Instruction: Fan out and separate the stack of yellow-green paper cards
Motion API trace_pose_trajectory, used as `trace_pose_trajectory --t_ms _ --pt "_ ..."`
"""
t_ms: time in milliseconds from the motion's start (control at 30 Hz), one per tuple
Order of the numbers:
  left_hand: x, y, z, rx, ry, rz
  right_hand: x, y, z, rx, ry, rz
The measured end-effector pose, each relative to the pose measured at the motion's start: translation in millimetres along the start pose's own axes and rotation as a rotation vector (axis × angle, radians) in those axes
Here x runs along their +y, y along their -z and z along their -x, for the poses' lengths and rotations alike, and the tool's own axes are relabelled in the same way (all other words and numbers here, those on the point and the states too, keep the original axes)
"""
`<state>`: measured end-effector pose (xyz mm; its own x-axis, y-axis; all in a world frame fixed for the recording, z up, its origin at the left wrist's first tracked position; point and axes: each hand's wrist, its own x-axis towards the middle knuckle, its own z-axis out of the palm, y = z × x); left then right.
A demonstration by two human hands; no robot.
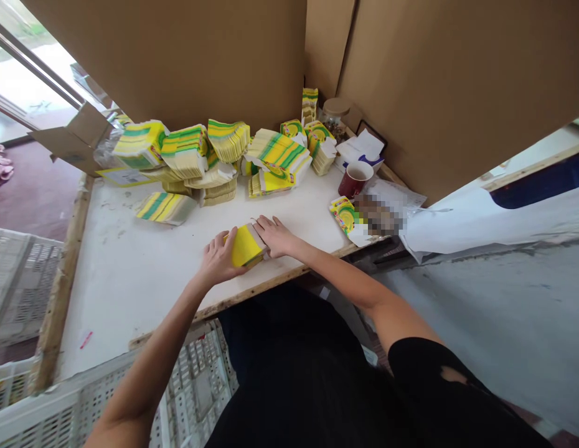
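- The left hand (219, 255) is partly open, its fingers and thumb curved around the left end of a small yellow, block-shaped paper stack (246, 245) — it has hold of it.
- The right hand (274, 236) lies with fingers nearly straight over the stack's pale right end, touching it; whether it grips, I cannot tell.
- The stack rests near the front edge of a white tabletop with wooden edging (131, 267), between both hands.
- Behind it lie piled yellow, green and white paper bundles (184, 149); one loose striped bundle (163, 207) sits apart, nearer the front.
- To the right — a dark red mug (352, 182), just behind a flat yellow printed packet (344, 214).
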<state>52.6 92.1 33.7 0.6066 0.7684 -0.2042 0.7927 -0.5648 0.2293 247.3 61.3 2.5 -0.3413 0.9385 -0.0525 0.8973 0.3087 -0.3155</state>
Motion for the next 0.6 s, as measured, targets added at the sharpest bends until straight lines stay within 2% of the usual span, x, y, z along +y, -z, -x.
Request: trace_pose_trajectory --t_ms 100,200,333,467,600 --pt "-14 -17.5 12 0.132 0.114 0.191 0 -1 1 0.018 0.002 -0.002" --pt "-26 -45.2 23 0.327 0.159 0.468 -2 1 1 -0.003 -0.013 -0.006" --pt "-16 -75.2 28 0.553 0.221 0.860 -8 0 0 -0.013 -0.054 -0.012" --pt "-2 -83.7 21 0.647 0.290 1.031 -10 -4 -1 -0.005 -0.061 -0.007" --pt "-7 -79.3 22 0.649 0.295 0.975 -13 -3 0 0.028 -0.076 -0.002"
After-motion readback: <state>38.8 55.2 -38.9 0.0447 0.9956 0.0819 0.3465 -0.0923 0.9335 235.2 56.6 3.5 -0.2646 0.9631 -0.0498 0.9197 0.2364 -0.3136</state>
